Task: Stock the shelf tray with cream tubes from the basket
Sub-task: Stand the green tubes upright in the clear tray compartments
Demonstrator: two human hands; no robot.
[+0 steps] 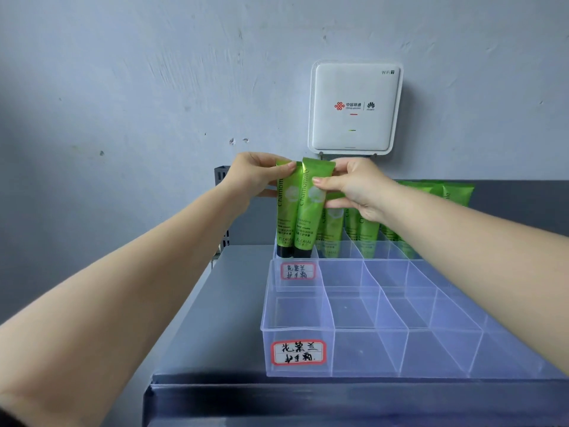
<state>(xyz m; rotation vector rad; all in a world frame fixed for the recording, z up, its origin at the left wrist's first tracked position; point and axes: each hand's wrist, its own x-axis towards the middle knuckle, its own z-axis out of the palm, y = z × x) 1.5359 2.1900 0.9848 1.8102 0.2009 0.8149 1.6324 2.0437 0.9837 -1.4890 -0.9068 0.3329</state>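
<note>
Where both grips pinch: left hand (pixel 257 175), right hand (pixel 354 188), upright tubes (pixel 303 211).

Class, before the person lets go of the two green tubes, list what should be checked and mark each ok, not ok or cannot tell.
1. Left hand grips the left tube near its top: ok.
2. Right hand pinches the right tube: ok.
3. Both tubes cap-down over the rear tray, leftmost compartment: ok.
4. Caps resting on the tray floor: cannot tell.
5. Front tray stocked: not ok.
6. Tubes left in the basket: cannot tell, out of view.
</note>
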